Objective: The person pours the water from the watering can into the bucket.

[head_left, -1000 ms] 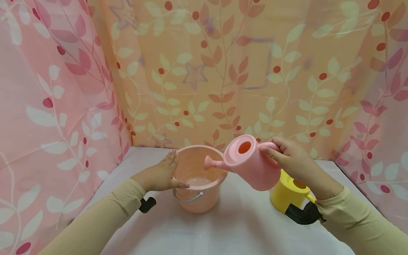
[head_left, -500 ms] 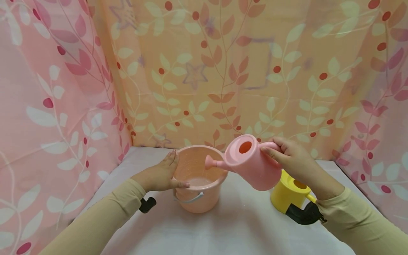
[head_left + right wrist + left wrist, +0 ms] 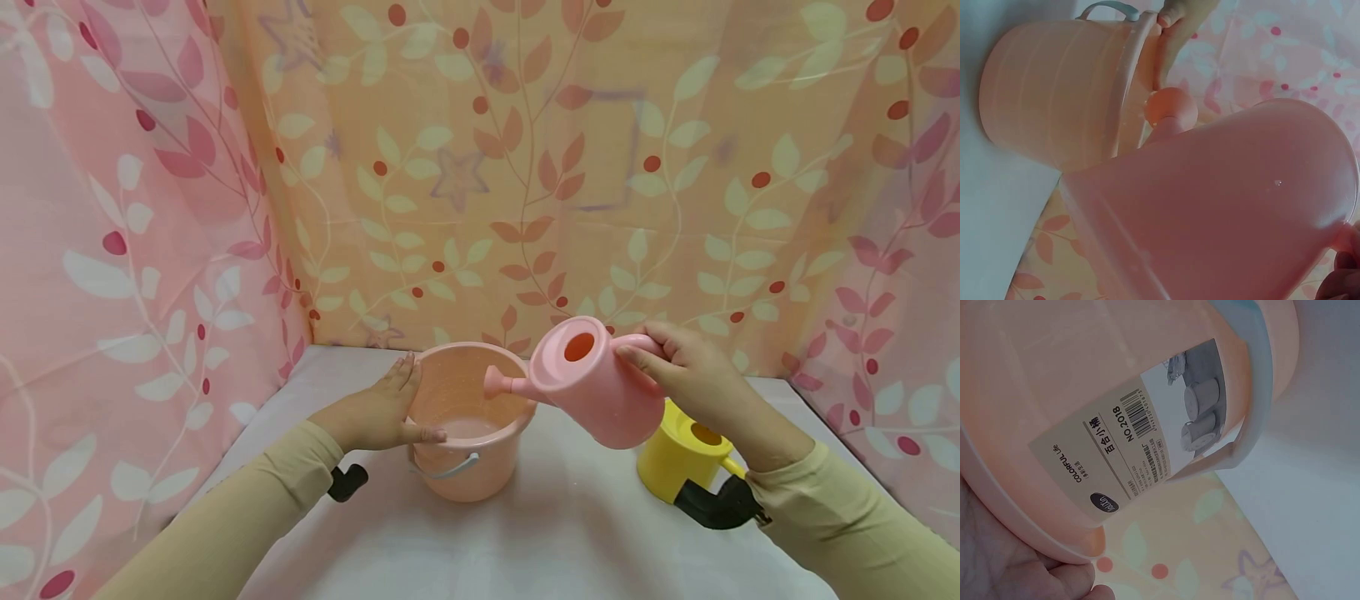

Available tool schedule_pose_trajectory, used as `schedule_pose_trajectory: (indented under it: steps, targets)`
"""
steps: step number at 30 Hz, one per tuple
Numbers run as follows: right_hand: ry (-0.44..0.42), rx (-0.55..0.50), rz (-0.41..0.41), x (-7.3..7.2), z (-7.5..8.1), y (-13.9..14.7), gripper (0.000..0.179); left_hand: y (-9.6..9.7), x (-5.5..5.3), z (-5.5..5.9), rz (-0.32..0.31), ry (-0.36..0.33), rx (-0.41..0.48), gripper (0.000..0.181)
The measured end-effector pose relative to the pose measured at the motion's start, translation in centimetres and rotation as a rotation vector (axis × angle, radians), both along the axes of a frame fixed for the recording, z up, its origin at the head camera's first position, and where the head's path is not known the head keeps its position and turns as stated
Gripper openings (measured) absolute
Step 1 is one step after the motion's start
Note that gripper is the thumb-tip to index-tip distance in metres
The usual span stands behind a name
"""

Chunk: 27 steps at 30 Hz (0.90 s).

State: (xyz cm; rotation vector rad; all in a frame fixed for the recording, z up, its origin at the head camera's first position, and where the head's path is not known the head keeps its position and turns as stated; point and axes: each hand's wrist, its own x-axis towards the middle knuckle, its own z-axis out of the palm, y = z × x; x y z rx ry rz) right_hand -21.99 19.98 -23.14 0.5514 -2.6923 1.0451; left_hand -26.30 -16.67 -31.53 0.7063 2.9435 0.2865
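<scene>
My right hand (image 3: 686, 367) grips the handle of a pink watering can (image 3: 592, 383), tilting it in the air to the left. Its sprinkler spout (image 3: 501, 383) reaches over the mouth of a peach plastic bucket (image 3: 468, 467). On the bucket's left rim rests my left hand (image 3: 375, 408), fingers straight along the edge and thumb on the near side. In the left wrist view a printed label (image 3: 1129, 431) shows on the bucket wall. The right wrist view has the can's body (image 3: 1222, 200) up close; water coming from the spout cannot be made out.
A yellow watering can (image 3: 675, 458) stands on the white table (image 3: 525, 550), below and behind my right forearm. The bucket's pale handle (image 3: 450, 469) hangs down in front. Patterned curtains (image 3: 465, 208) enclose the back and both sides. Black wrist mounts (image 3: 716, 504) stick out under the sleeves.
The pink watering can and right hand have drifted very slightly to the right. The left hand and bucket hold their place.
</scene>
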Motion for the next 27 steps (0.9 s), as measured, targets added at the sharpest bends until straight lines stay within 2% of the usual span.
schedule_pose_trajectory:
  steps: [27]
  targets:
    - [-0.002, -0.015, 0.013, 0.08, -0.15, 0.05, 0.028, -0.05, -0.10, -0.19, 0.002, 0.009, -0.005, 0.118]
